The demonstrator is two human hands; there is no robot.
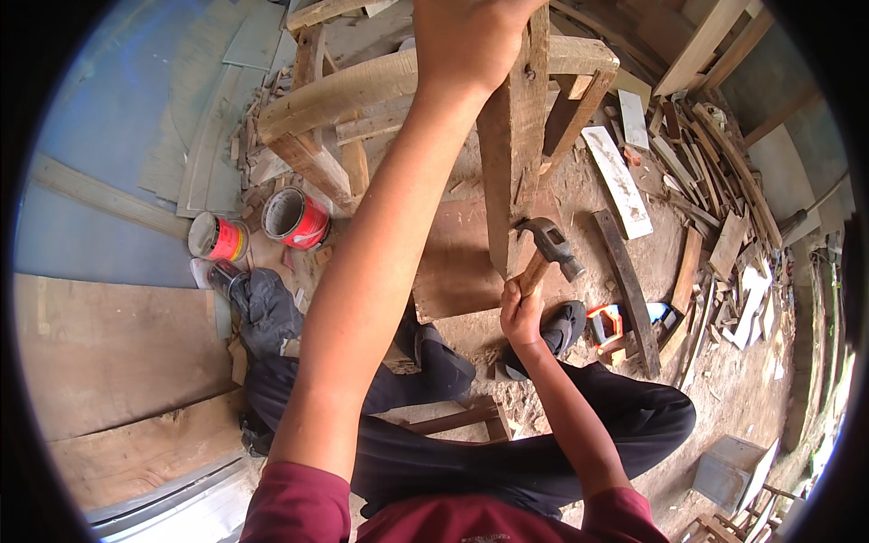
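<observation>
Left hand (pixel 469 41): raised at the top of the view, grip closed around the upper end of an upright wooden plank (pixel 511 154), fingers wrapped tight on it. Right hand (pixel 520 315): lower, grip closed on the wooden handle of a claw hammer (pixel 546 249), whose metal head sits against the lower part of the plank, just right of its edge. Plank: rough, weathered, standing roughly vertical in front of a curved wooden frame (pixel 362 86) made of joined beams. Flat board (pixel 457 267): lying on the dirt floor (pixel 724 380) beneath the plank's foot. Two red cans (pixel 294 219): open, side by side to the left of the frame, near a dark cloth (pixel 262 308). Scrap wood pile (pixel 715 190): offcuts and slats scattered to the right, well apart from the hands. Person's legs (pixel 471 434): in dark trousers, folded on the floor below the work, one dark shoe (pixel 561 328) just beside the right hand. Orange-handled tool (pixel 605 324): on the floor beside the shoe; its kind cannot be told
</observation>
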